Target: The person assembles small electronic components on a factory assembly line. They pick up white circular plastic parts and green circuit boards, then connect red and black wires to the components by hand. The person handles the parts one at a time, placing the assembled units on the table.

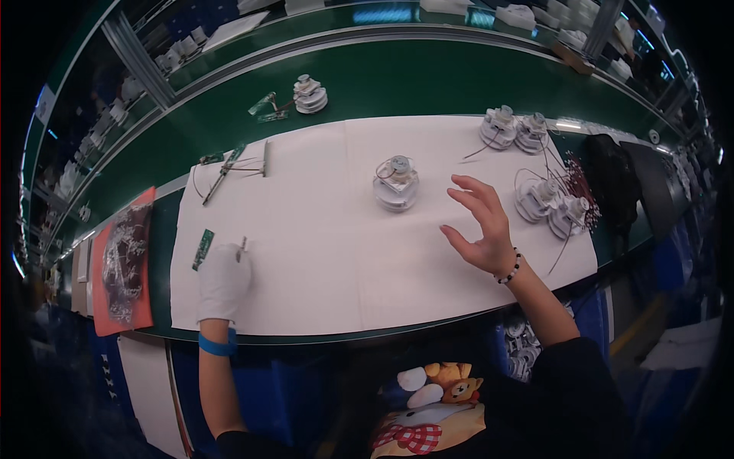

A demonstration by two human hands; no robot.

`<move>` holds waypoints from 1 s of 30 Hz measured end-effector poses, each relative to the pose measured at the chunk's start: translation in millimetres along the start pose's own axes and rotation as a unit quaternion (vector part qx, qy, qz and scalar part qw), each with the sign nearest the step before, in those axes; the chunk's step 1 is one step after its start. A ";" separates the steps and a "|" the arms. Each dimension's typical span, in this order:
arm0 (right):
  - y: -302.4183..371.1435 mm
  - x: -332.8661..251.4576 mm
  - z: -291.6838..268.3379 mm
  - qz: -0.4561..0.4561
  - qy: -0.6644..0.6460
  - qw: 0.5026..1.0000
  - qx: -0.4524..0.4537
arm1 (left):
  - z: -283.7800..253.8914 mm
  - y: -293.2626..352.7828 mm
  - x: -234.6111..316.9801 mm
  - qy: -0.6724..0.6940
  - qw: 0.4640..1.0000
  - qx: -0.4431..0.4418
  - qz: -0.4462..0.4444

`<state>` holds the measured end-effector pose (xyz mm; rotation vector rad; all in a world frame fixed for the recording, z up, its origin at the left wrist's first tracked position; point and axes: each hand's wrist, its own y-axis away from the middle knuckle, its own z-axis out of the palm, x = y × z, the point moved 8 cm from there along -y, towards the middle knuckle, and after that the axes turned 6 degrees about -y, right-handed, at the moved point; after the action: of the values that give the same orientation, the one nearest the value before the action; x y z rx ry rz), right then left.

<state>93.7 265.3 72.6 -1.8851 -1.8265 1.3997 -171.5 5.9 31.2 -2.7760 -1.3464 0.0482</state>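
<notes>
My left hand (224, 281), in a white glove with a blue wristband, is closed at the left side of the white sheet. A narrow green circuit board (203, 249) sticks out past its fingers, and a small thin end of something shows at the glove's other side. My bare right hand (485, 231), with a beaded bracelet, hovers open, fingers spread and nothing in them. To its left, apart from it, a round white plastic assembly (396, 191) stands upright with a metallic disc-shaped part on top and a wire looped around it.
Wired circuit boards (223, 174) lie at the sheet's (321, 283) far left. Several similar assemblies (537, 200) with loose wires sit at right; one more (309, 96) stands behind. A clear bag of small parts (126, 264) rests on an orange folder at left. A metal-framed shelf runs along the back.
</notes>
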 end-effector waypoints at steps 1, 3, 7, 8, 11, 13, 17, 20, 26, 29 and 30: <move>4.5 7.2 1.5 0.018 -0.003 1.000 -0.003 | -5.2 8.8 31.8 0.041 0.998 0.014 0.054; 9.1 14.3 -2.0 0.043 -0.007 0.999 -0.009 | -14.2 23.5 95.8 0.157 0.980 -0.008 0.122; 12.4 9.2 -24.9 0.033 0.038 0.999 0.020 | -43.8 25.2 139.0 0.309 0.939 0.002 0.150; 18.6 5.4 -40.6 0.024 0.071 0.997 0.036 | -50.7 21.4 136.1 0.322 0.933 0.041 0.157; 53.7 0.9 -93.5 0.123 0.108 0.973 0.161 | -60.8 34.7 126.1 0.149 0.944 0.104 0.274; 93.0 14.0 -131.6 0.202 0.168 0.937 0.229 | -34.4 35.4 118.3 0.084 0.940 0.054 0.327; 166.5 53.1 -171.9 0.363 0.232 0.875 0.222 | -6.8 28.0 122.0 0.177 0.949 -0.044 0.256; 166.3 66.1 -196.8 0.374 0.243 0.853 0.270 | -12.7 30.8 116.8 0.153 0.965 -0.087 0.193; 147.7 165.4 -253.5 0.389 0.369 0.840 0.079 | -15.5 41.2 133.0 0.181 0.955 -0.179 0.153; 141.9 197.6 -249.4 0.494 0.334 0.803 0.019 | -32.3 49.3 131.7 0.209 0.947 -0.183 0.164; 137.4 203.1 -250.6 0.490 0.322 0.810 0.014 | -36.9 54.8 128.0 0.213 0.946 -0.164 0.180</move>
<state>324.9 522.9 16.7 -2.9381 -0.4661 0.6896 -47.3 71.2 64.1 -3.0044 -0.7927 -0.7786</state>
